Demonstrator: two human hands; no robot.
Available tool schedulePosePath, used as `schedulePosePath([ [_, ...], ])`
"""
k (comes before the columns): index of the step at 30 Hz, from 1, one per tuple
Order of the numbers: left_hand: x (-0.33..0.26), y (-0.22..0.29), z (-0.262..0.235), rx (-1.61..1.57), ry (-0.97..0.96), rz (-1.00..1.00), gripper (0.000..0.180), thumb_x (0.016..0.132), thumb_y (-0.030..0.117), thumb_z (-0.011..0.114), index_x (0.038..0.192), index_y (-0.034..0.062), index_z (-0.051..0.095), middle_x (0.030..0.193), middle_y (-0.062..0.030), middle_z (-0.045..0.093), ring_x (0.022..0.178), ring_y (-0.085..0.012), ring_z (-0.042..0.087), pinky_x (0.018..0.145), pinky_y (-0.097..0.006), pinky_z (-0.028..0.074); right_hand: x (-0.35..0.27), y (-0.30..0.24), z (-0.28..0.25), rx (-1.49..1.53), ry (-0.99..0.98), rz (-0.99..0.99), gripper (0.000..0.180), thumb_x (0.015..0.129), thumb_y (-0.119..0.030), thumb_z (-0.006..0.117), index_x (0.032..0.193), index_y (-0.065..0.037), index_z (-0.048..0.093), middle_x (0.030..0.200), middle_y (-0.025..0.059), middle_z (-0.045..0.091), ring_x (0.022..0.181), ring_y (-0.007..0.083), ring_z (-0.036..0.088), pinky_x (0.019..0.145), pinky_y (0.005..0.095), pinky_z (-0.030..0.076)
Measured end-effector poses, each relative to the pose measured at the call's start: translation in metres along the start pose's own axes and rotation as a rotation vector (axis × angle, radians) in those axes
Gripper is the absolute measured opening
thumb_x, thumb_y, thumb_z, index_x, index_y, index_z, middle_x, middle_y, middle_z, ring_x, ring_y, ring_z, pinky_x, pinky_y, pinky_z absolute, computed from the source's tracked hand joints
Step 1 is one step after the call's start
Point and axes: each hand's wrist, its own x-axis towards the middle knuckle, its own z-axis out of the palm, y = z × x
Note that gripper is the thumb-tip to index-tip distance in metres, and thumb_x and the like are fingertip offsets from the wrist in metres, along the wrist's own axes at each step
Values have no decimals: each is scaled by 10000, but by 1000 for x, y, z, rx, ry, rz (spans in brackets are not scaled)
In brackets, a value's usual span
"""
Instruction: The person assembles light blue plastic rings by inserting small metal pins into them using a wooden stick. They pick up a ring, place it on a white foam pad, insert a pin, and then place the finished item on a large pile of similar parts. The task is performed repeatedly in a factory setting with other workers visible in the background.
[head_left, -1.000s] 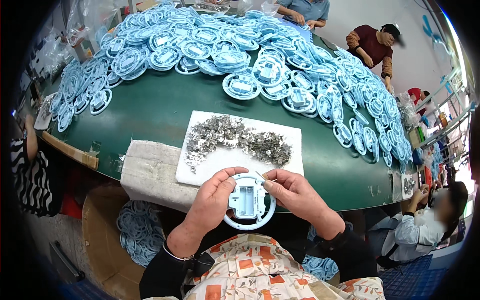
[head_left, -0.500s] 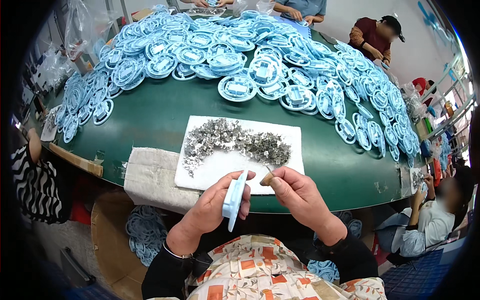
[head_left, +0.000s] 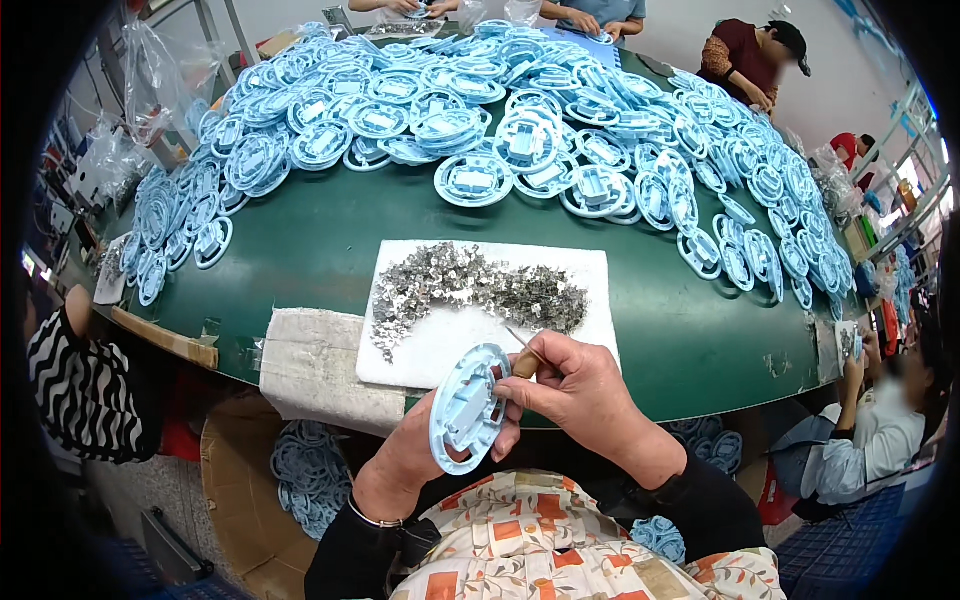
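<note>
A light-blue oval plastic part [head_left: 462, 415] is in my left hand [head_left: 408, 447], its recessed face turned up toward me and to the right. My left fingers curl behind it and show past its right rim. My right hand [head_left: 590, 392] pinches a short wooden-handled tool [head_left: 526, 363], whose thin metal tip points up and to the left. The right thumb reaches the part's right rim and seems to touch it. Just beyond both hands lies a white foam board [head_left: 440, 345] bearing a heap of small silvery metal clips [head_left: 470, 285].
A large pile of similar blue parts [head_left: 400, 95] covers the far side of the green table [head_left: 320, 230]. A cloth-wrapped block [head_left: 318, 355] adjoins the foam board. Below left, a cardboard box [head_left: 240, 490] holds more parts. Co-workers sit or stand around the table.
The blue part has turned from edge-on to show its recessed face. My right hand with the tool has moved left, up against the part. The view has shifted slightly.
</note>
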Motion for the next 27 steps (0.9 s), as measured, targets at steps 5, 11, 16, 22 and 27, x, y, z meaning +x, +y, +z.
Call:
schedulePosePath([
  [5,2,0,-7,-465,-110,-113,659,1033,379,528,1532,-20,364,1111,-277,650,797,-349,689,635,-397,564,-2,6,0,188,88,-33,129,1013,-138,635,988,-11,635,694,-27,557,630,41,456,571,234,399],
  [11,-58,31,-36,-553,-116,-3,800,956,505,566,1510,-48,399,1190,-378,580,836,-466,672,644,-469,548,-25,16,-8,135,137,-55,139,1049,-93,524,1049,-8,633,698,-35,492,635,36,441,570,229,368],
  [16,-142,79,-53,-435,53,241,714,1003,457,527,1524,-12,389,1274,-356,588,1027,-466,670,700,-471,577,-46,52,-15,192,216,-97,161,1068,-121,513,1047,-18,634,694,-70,470,611,16,396,544,203,310],
  [22,-235,73,-70,-302,274,500,718,989,549,509,1505,53,448,1345,-342,575,1095,-459,654,742,-478,570,-49,73,-6,181,269,-176,174,1087,-169,499,1075,-22,592,692,-80,405,578,6,344,518,198,271],
  [27,-262,59,-99,-388,259,505,723,989,520,538,1510,28,437,1375,-386,523,1095,-474,652,731,-465,586,-46,99,-3,171,329,-209,197,1099,-201,483,1098,-36,589,685,-73,405,561,6,339,502,196,262],
])
